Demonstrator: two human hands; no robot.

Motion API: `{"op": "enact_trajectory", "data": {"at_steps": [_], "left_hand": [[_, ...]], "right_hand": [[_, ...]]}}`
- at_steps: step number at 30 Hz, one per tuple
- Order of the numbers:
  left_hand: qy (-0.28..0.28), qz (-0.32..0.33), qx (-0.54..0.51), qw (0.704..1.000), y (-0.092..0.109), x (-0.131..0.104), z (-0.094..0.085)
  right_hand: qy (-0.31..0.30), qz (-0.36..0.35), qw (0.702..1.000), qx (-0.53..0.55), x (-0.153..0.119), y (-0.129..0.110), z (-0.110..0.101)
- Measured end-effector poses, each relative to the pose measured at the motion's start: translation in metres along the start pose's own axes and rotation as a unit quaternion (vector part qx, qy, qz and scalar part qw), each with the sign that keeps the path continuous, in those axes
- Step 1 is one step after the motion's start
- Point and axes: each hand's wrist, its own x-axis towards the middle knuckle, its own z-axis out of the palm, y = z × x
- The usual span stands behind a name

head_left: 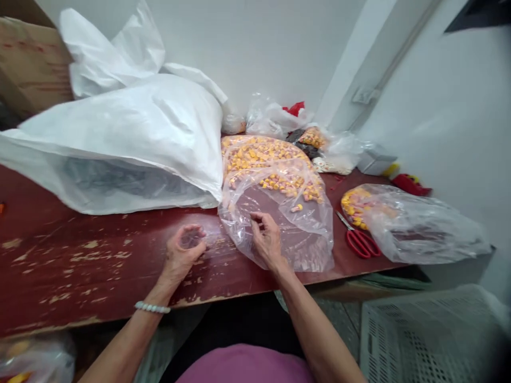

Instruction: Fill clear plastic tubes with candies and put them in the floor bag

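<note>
My left hand (186,252), a beaded bracelet at its wrist, curls round a clear plastic piece (190,238) just above the red table. My right hand (266,236) is over the near part of a large clear bag (307,252), its fingers bent together; what they hold, if anything, is too small to tell. Many small yellow-and-pink pieces (255,151) fill the far part of this bag, and a single piece (296,208) lies nearer to my right hand. Left of the bag, a big white sack (159,117) lies with its mouth towards me, showing clear items (115,178) inside.
Red-handled scissors (362,243) and another clear bag (431,223) with yellow pieces lie on the worn red table (80,255) at right. Small bags (267,119) stand along the wall. A cardboard box (35,64) is back left; a plastic crate (423,330) is below right.
</note>
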Motion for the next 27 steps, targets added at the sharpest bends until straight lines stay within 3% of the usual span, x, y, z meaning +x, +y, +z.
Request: {"op": "enact_trajectory", "data": {"at_steps": [3, 8, 12, 15, 19, 23, 27], "left_hand": [[-0.009, -0.055, -0.032, 0.998, -0.003, 0.009, -0.001], [-0.027, -0.101, -0.049, 0.993, -0.004, 0.015, -0.003], [-0.034, -0.105, -0.043, 0.993, -0.008, 0.016, -0.004], [-0.032, -0.108, -0.04, 0.993, -0.007, 0.016, -0.003], [-0.031, -0.108, -0.038, 0.993, -0.006, 0.015, -0.004], [-0.038, -0.112, -0.043, 0.992, -0.008, 0.016, -0.004], [-0.04, -0.127, -0.049, 0.99, -0.008, 0.016, -0.004]], "right_hand": [[-0.009, 0.002, 0.989, -0.147, 0.022, 0.039, -0.026], [0.005, 0.043, 0.917, -0.396, 0.033, 0.092, -0.073], [0.032, 0.087, 0.91, -0.404, 0.038, 0.117, -0.115], [0.08, 0.106, 0.906, -0.402, 0.045, 0.123, -0.139], [0.116, 0.095, 0.906, -0.396, 0.052, 0.12, -0.144], [0.067, 0.08, 0.916, -0.388, 0.056, 0.125, -0.133], [0.019, 0.099, 0.916, -0.388, 0.053, 0.142, -0.136]]}}
